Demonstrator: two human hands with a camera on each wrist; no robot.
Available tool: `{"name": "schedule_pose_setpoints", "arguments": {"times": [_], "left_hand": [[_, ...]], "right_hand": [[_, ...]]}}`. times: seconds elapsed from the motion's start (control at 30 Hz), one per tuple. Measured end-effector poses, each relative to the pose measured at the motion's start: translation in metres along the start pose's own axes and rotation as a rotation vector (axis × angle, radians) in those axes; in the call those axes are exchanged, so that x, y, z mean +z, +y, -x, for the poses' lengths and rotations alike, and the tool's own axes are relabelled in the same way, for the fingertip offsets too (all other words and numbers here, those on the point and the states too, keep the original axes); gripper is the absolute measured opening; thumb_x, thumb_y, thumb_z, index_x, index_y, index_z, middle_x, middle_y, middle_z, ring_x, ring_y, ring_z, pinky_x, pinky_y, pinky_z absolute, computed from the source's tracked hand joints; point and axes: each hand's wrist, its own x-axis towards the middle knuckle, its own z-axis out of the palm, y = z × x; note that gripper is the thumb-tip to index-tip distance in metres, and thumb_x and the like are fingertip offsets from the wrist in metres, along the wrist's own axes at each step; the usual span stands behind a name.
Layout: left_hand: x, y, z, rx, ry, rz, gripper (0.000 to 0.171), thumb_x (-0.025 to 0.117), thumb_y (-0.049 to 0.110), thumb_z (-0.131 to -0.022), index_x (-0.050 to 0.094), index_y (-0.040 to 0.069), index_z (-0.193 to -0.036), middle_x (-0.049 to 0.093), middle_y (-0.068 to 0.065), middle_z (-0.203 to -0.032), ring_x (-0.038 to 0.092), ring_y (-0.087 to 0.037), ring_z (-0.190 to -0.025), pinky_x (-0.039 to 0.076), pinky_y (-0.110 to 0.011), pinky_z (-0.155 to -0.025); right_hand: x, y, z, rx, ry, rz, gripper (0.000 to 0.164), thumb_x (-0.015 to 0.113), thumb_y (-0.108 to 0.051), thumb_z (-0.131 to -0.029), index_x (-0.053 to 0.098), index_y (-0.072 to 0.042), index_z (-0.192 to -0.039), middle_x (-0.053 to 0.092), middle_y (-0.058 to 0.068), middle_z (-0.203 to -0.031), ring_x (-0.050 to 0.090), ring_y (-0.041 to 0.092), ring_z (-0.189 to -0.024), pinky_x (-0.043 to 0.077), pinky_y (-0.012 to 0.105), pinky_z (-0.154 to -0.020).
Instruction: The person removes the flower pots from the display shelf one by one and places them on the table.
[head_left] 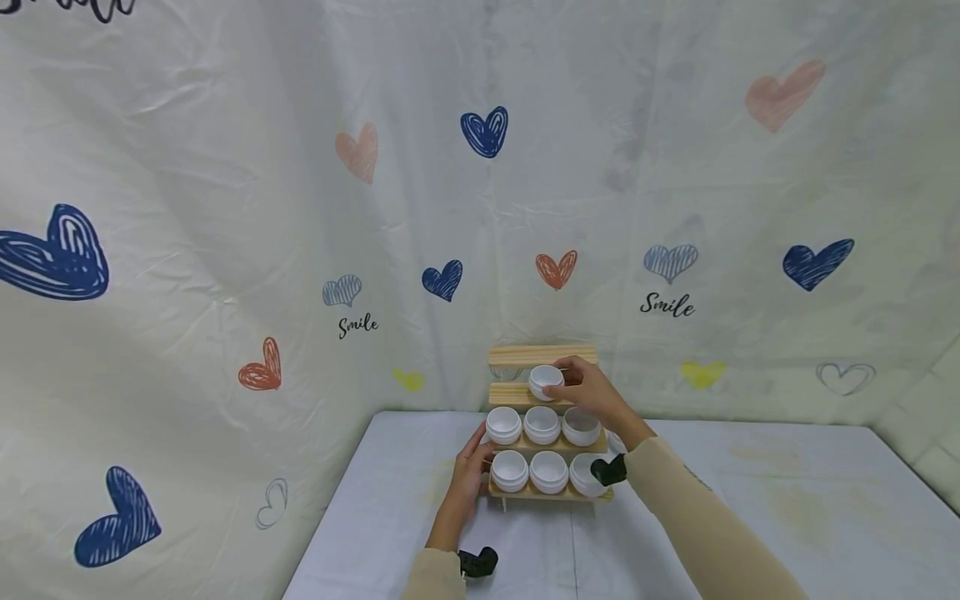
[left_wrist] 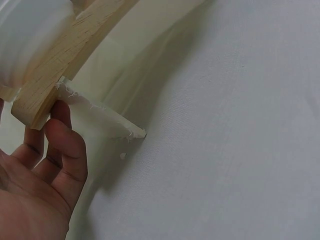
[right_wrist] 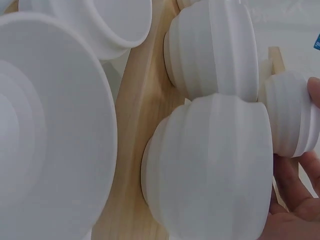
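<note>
My right hand (head_left: pixel 596 396) pinches a small white pot (head_left: pixel 543 382) by its side, over the second slat (head_left: pixel 507 393) from the top of a tiered wooden stand. In the right wrist view that ribbed pot (right_wrist: pixel 285 112) sits between thumb and fingers, partly behind nearer pots. At the stand's left side, my left hand (head_left: pixel 468 471) holds the end of a lower shelf (head_left: pixel 517 493). The left wrist view has its fingertips curled at the wooden slat (left_wrist: pixel 55 70), beside a pale leg. Three white pots (head_left: pixel 542 425) stand on the middle shelf and three more (head_left: pixel 548 472) on the lowest.
The top slat (head_left: pixel 517 356) carries no pots. A white cloth covers the table (head_left: pixel 750 492) around the stand. Close behind hangs a white curtain (head_left: pixel 420 208) printed with hearts. Black straps (head_left: pixel 480 562) circle both wrists.
</note>
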Motion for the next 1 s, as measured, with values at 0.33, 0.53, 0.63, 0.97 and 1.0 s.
{"name": "schedule_pose_setpoints", "arguments": {"times": [0.33, 0.53, 0.63, 0.97, 1.0], "left_hand": [[-0.001, -0.001, -0.002, 0.007, -0.011, 0.01, 0.061, 0.056, 0.033, -0.099, 0.041, 0.028, -0.158, 0.061, 0.004, -0.09, 0.06, -0.009, -0.082, 0.051, -0.026, -0.06], [-0.001, 0.001, -0.002, 0.003, -0.016, 0.003, 0.061, 0.054, 0.034, -0.1, 0.039, 0.028, -0.159, 0.061, 0.003, -0.092, 0.059, -0.011, -0.084, 0.05, -0.027, -0.061], [-0.001, 0.0, -0.002, 0.005, -0.018, 0.002, 0.061, 0.053, 0.034, -0.101, 0.037, 0.027, -0.16, 0.061, 0.004, -0.092, 0.058, -0.011, -0.084, 0.05, -0.027, -0.061], [-0.001, -0.002, -0.001, -0.001, -0.016, 0.014, 0.06, 0.054, 0.034, -0.1, 0.039, 0.029, -0.159, 0.061, 0.004, -0.092, 0.059, -0.01, -0.083, 0.051, -0.027, -0.063], [-0.001, -0.002, -0.001, 0.0, -0.017, 0.013, 0.06, 0.054, 0.034, -0.101, 0.039, 0.028, -0.159, 0.061, 0.004, -0.092, 0.059, -0.01, -0.083, 0.051, -0.027, -0.063]], "right_hand": [[-0.003, 0.005, -0.002, 0.001, 0.005, -0.02, 0.059, 0.077, -0.03, -0.092, 0.052, -0.006, -0.139, 0.059, 0.019, -0.137, 0.058, 0.034, -0.126, 0.053, 0.042, -0.098], [-0.006, 0.004, 0.001, 0.021, -0.011, -0.022, 0.062, 0.077, -0.034, -0.092, 0.05, -0.009, -0.142, 0.057, 0.017, -0.139, 0.056, 0.033, -0.127, 0.053, 0.042, -0.098], [-0.007, 0.002, 0.003, 0.028, -0.02, -0.03, 0.063, 0.076, -0.034, -0.092, 0.049, -0.009, -0.143, 0.056, 0.018, -0.14, 0.055, 0.033, -0.128, 0.053, 0.042, -0.099], [-0.011, 0.011, 0.002, 0.012, -0.03, -0.054, 0.062, 0.076, -0.035, -0.093, 0.05, -0.009, -0.143, 0.052, 0.018, -0.145, 0.053, 0.037, -0.132, 0.052, 0.044, -0.1], [-0.011, 0.012, 0.001, 0.012, -0.029, -0.059, 0.062, 0.076, -0.035, -0.093, 0.05, -0.01, -0.143, 0.052, 0.017, -0.145, 0.052, 0.037, -0.133, 0.052, 0.045, -0.1]]}}
